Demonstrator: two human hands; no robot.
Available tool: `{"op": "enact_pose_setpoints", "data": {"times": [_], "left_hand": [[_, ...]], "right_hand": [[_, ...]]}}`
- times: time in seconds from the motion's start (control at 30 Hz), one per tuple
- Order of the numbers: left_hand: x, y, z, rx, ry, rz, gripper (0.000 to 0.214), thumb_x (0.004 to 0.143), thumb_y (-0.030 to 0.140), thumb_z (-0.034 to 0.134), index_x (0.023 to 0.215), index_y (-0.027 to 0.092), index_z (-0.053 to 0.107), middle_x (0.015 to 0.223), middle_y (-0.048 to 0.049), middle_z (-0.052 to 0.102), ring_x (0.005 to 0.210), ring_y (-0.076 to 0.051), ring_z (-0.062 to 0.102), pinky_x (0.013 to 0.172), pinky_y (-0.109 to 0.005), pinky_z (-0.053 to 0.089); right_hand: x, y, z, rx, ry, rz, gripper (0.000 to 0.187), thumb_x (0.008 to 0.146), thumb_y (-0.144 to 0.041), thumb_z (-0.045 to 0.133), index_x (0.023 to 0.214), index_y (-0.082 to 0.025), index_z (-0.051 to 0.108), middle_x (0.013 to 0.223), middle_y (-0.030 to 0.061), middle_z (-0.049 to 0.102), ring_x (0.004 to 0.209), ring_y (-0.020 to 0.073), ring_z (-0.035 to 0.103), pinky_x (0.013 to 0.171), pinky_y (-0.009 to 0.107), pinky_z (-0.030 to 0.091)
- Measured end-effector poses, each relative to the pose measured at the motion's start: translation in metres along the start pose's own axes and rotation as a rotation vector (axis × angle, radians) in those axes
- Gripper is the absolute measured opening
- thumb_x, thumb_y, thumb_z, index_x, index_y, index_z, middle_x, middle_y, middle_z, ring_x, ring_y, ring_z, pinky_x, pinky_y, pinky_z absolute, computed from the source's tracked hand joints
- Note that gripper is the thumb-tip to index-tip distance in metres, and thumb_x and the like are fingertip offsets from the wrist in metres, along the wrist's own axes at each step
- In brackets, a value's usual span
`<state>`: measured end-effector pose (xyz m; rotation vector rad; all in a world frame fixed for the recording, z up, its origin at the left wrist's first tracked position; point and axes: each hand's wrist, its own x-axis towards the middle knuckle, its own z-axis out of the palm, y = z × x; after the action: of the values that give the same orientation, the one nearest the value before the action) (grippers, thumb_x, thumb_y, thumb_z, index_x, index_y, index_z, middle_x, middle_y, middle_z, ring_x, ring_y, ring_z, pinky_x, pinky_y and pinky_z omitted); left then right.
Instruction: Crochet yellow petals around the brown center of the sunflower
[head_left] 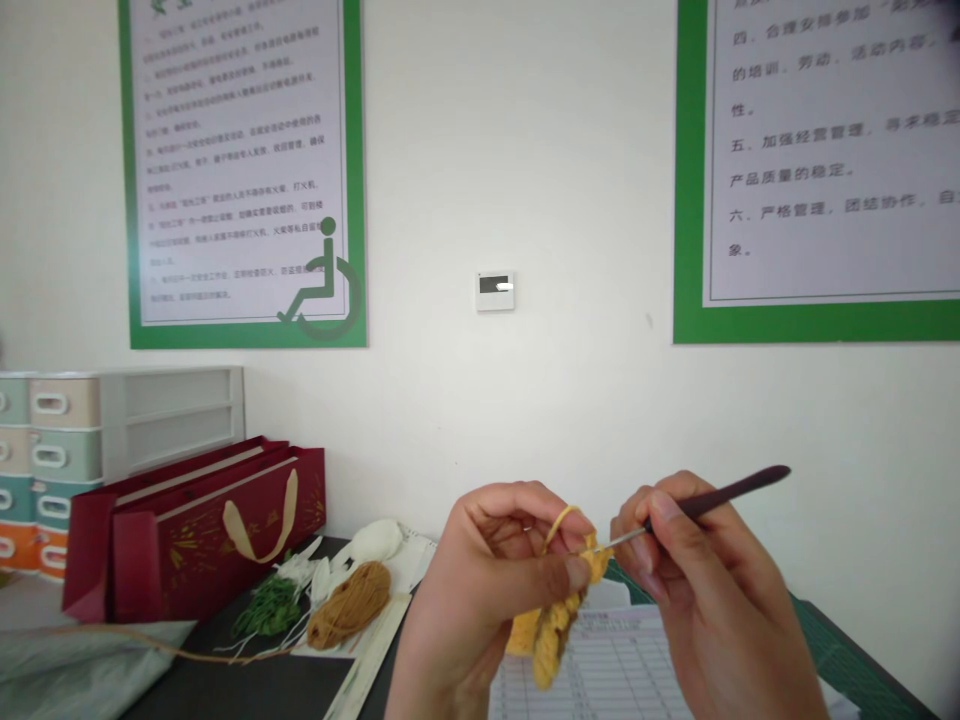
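Note:
My left hand [487, 580] is raised in front of me, fingers closed in a pinch on a small yellow crochet piece [551, 625] that hangs below the thumb. A loop of yellow yarn [562, 520] runs over its fingers. My right hand [697, 580] is closed on a crochet hook [705, 505] with a dark handle pointing up and right. The hook's metal tip reaches left into the top of the yellow piece, between both hands.
On the dark table lie a brown yarn skein [349, 605], green yarn [266, 605], white yarn [375, 545] and a printed sheet [600, 680]. A dark red gift bag [195, 530] and a drawer unit [67, 450] stand at left. A green cutting mat [847, 665] lies at right.

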<state>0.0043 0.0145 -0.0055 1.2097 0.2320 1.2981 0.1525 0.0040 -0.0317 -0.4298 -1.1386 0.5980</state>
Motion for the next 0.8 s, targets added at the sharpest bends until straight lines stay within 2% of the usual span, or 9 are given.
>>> {"op": "enact_pose_setpoints", "data": {"times": [0.23, 0.3, 0.37, 0.47, 0.57, 0.67, 0.7, 0.77, 0.8], "left_hand": [[-0.001, 0.002, -0.001, -0.01, -0.043, 0.022, 0.019, 0.061, 0.001, 0.09, 0.07, 0.016, 0.083, 0.068, -0.0016, 0.068, 0.062, -0.009, 0.06, 0.057, -0.019, 0.049], [-0.002, 0.003, 0.002, -0.001, -0.028, 0.012, 0.021, 0.061, 0.001, 0.091, 0.074, 0.017, 0.084, 0.069, -0.0014, 0.07, 0.063, -0.009, 0.061, 0.058, -0.018, 0.05], [-0.004, 0.003, 0.005, 0.023, -0.009, 0.004, 0.022, 0.063, 0.006, 0.093, 0.08, 0.017, 0.085, 0.072, -0.0024, 0.073, 0.064, -0.009, 0.064, 0.062, -0.019, 0.052], [-0.005, 0.003, 0.007, 0.055, 0.021, 0.007, 0.026, 0.067, 0.012, 0.093, 0.091, 0.018, 0.085, 0.075, -0.0035, 0.075, 0.067, -0.012, 0.069, 0.068, -0.023, 0.055], [-0.004, 0.002, 0.006, 0.087, 0.085, 0.049, 0.036, 0.069, 0.011, 0.091, 0.104, 0.019, 0.084, 0.078, -0.0031, 0.074, 0.07, -0.013, 0.068, 0.069, -0.024, 0.055], [-0.005, 0.0, 0.007, 0.121, 0.145, 0.101, 0.044, 0.07, 0.012, 0.091, 0.113, 0.02, 0.083, 0.08, -0.0028, 0.072, 0.071, -0.014, 0.067, 0.068, -0.025, 0.054], [-0.005, -0.001, 0.009, 0.13, 0.166, 0.121, 0.045, 0.07, 0.013, 0.091, 0.113, 0.021, 0.082, 0.08, -0.0025, 0.072, 0.071, -0.014, 0.067, 0.068, -0.025, 0.054], [-0.007, -0.004, 0.015, 0.146, 0.215, 0.164, 0.046, 0.07, 0.013, 0.091, 0.114, 0.021, 0.082, 0.079, -0.0025, 0.072, 0.07, -0.014, 0.066, 0.067, -0.025, 0.054], [-0.009, -0.005, 0.018, 0.147, 0.231, 0.177, 0.046, 0.07, 0.012, 0.091, 0.114, 0.021, 0.082, 0.079, -0.0028, 0.073, 0.07, -0.014, 0.066, 0.066, -0.024, 0.054]], "right_hand": [[-0.001, 0.0, -0.005, 0.012, -0.024, -0.006, 0.029, 0.101, -0.036, 0.06, 0.076, -0.022, 0.06, 0.062, -0.0023, 0.052, 0.054, 0.0107, 0.045, 0.048, 0.023, 0.037], [0.001, -0.002, -0.002, 0.086, -0.061, 0.049, 0.031, 0.099, -0.037, 0.062, 0.073, -0.021, 0.059, 0.06, -0.0025, 0.051, 0.053, 0.0103, 0.043, 0.047, 0.022, 0.036], [0.002, -0.001, 0.0, 0.204, -0.135, 0.167, 0.033, 0.098, -0.039, 0.063, 0.071, -0.021, 0.056, 0.059, -0.0035, 0.05, 0.051, 0.0094, 0.04, 0.049, 0.021, 0.037], [0.003, 0.003, 0.003, 0.318, -0.239, 0.313, 0.032, 0.097, -0.041, 0.066, 0.074, -0.021, 0.054, 0.064, -0.0037, 0.053, 0.055, 0.0091, 0.043, 0.055, 0.022, 0.041], [0.004, 0.01, 0.005, 0.328, -0.266, 0.296, 0.029, 0.097, -0.04, 0.067, 0.078, -0.022, 0.053, 0.071, -0.003, 0.058, 0.059, 0.0095, 0.048, 0.058, 0.022, 0.043], [0.003, 0.014, 0.008, 0.267, -0.234, 0.147, 0.025, 0.1, -0.036, 0.062, 0.08, -0.024, 0.053, 0.071, -0.0038, 0.059, 0.059, 0.0103, 0.05, 0.058, 0.024, 0.047], [0.002, 0.015, 0.007, 0.204, -0.196, 0.032, 0.02, 0.101, -0.033, 0.061, 0.083, -0.025, 0.056, 0.071, -0.0036, 0.06, 0.059, 0.0112, 0.053, 0.058, 0.025, 0.048], [-0.002, 0.018, 0.003, -0.011, -0.102, -0.302, 0.008, 0.099, -0.023, 0.062, 0.093, -0.029, 0.064, 0.073, -0.0022, 0.064, 0.062, 0.0139, 0.059, 0.057, 0.027, 0.051], [-0.004, 0.019, -0.001, -0.19, -0.053, -0.458, 0.012, 0.095, -0.017, 0.065, 0.097, -0.029, 0.068, 0.079, 0.0011, 0.07, 0.069, 0.0173, 0.065, 0.058, 0.03, 0.053]]}}
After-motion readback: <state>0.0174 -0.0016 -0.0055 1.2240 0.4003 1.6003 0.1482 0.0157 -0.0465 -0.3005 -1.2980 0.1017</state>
